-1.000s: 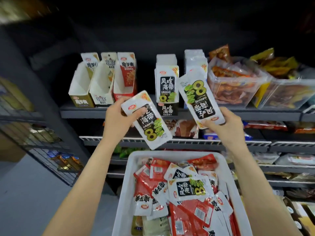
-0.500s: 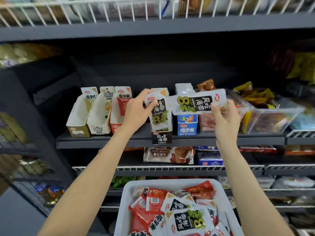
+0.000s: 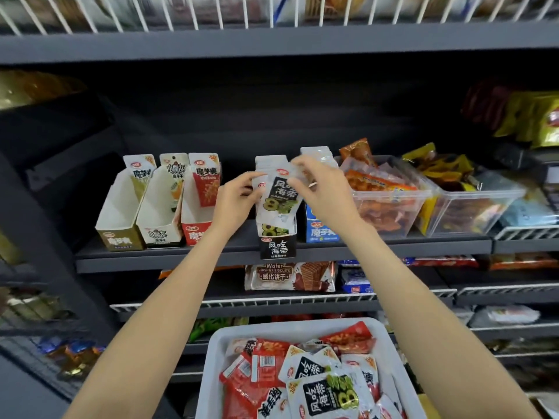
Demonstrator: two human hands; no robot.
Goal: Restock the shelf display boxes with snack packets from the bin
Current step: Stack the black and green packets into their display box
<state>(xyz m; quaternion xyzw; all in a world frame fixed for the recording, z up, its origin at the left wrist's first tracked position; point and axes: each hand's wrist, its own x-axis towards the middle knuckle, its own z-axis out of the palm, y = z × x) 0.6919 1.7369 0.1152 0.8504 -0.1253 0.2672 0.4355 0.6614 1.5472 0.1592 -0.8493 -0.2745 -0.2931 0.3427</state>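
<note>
A black seaweed display box [image 3: 277,248] stands at the front edge of the dark shelf [image 3: 169,257]. Black-and-white seaweed packets [image 3: 280,193] stand upright in its top. My left hand [image 3: 236,204] pinches the left edge of one packet. From the right, my right hand [image 3: 322,190] has its fingers closed on the top of another packet pressed against the first. Below, the white bin [image 3: 211,361] holds several red packets and seaweed packets [image 3: 328,394].
Gold [image 3: 121,238], white [image 3: 159,234] and red [image 3: 196,232] display boxes stand left of the black one, each nearly empty. A blue box [image 3: 320,231] stands to its right, then two clear tubs [image 3: 393,207] of snacks. A wire-fronted shelf [image 3: 272,13] hangs overhead.
Both hands rose from above the bin to the black box. My right hand turned its packet from sideways to upright and brought it against the left hand's packet at the box.
</note>
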